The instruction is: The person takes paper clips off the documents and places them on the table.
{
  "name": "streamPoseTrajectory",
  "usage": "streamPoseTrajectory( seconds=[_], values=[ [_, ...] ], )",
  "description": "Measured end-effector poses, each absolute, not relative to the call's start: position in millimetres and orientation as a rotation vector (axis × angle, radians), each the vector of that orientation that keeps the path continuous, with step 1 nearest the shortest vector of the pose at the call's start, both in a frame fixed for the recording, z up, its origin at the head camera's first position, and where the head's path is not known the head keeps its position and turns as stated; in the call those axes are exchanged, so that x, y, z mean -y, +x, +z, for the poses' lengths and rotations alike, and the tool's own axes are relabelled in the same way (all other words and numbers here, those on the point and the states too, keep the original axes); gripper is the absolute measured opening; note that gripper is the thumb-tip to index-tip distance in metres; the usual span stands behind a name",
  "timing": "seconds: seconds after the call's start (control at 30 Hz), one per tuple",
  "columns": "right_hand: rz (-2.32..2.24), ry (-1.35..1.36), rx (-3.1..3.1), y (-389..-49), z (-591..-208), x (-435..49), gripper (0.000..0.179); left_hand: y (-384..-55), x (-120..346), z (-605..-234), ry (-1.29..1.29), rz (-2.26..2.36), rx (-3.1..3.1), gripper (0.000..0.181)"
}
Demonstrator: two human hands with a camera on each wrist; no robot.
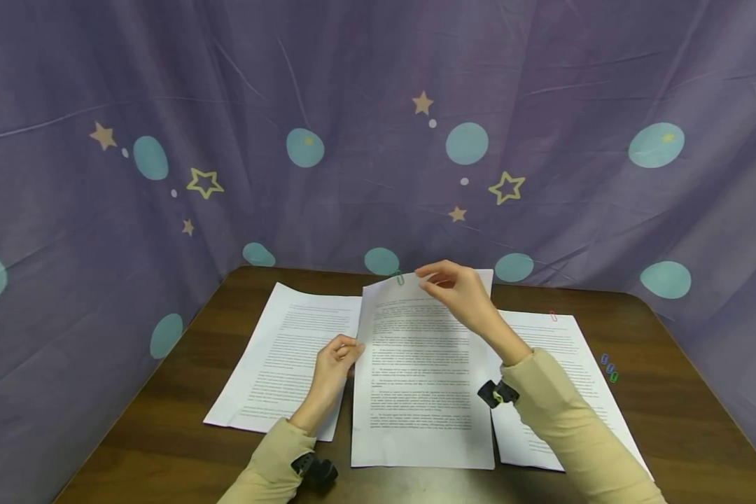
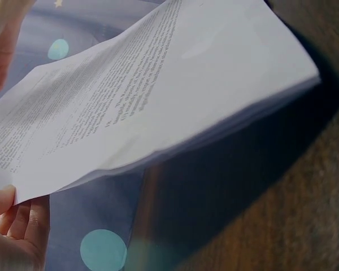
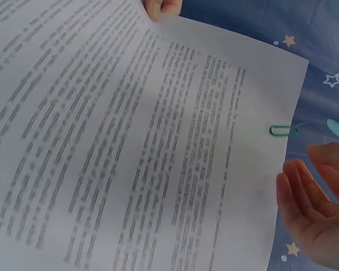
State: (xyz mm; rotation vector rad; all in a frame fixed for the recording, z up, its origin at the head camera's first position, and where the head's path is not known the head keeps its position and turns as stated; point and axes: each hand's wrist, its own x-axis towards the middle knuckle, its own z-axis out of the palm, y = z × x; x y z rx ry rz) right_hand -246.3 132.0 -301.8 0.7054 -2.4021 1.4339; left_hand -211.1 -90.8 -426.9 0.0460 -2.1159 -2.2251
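A stack of printed paper sheets (image 1: pixel 418 399) is held up off the table in the middle of the head view. My left hand (image 1: pixel 335 364) pinches its left edge between thumb and fingers; the left wrist view shows the thumb (image 2: pixel 1 201) on the printed face. A green paper clip (image 3: pixel 282 131) sits on the stack's top edge, left of centre in the head view. Just to the clip's right is my right hand (image 1: pixel 458 295), by the top edge, its fingers loosely bent and the thumb apart from them. Nothing shows between those fingers in the right wrist view.
Another printed stack (image 1: pixel 277 364) lies on the wooden table (image 1: pixel 157 434) at the left. At the right, partly under my right arm, lies a third stack (image 1: pixel 542 343) with a red paper clip (image 1: pixel 553 316). Several loose clips (image 1: pixel 610 368) lie beyond it. A purple curtain (image 1: pixel 353 91) hangs behind.
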Motion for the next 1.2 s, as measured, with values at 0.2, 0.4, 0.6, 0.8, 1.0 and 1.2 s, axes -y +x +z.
streamPoseTrajectory(
  seconds=[0.2, 0.4, 0.6, 0.8, 1.0, 1.2],
  values=[
    [1.427, 0.727, 2.386, -246, -300, -124, 0.020, -211, 90, -427, 0.022, -2.215, 2.118, 0.013],
    [1.430, 0.720, 2.405, -247, -300, -120, 0.020, -211, 89, -428, 0.002, -2.214, 2.102, 0.014],
    [1.456, 0.718, 2.390, -247, -301, -117, 0.020, -211, 89, -429, 0.000, -2.209, 2.092, 0.014],
    [1.458, 0.720, 2.375, -249, -302, -115, 0.018, -212, 89, -429, -0.011, -2.191, 2.092, 0.004],
    [1.449, 0.732, 2.327, -251, -301, -112, 0.013, -212, 88, -427, -0.022, -2.174, 2.095, 0.007],
    [1.436, 0.730, 2.318, -250, -299, -111, 0.009, -213, 89, -428, -0.023, -2.170, 2.125, 0.013]
  ],
)
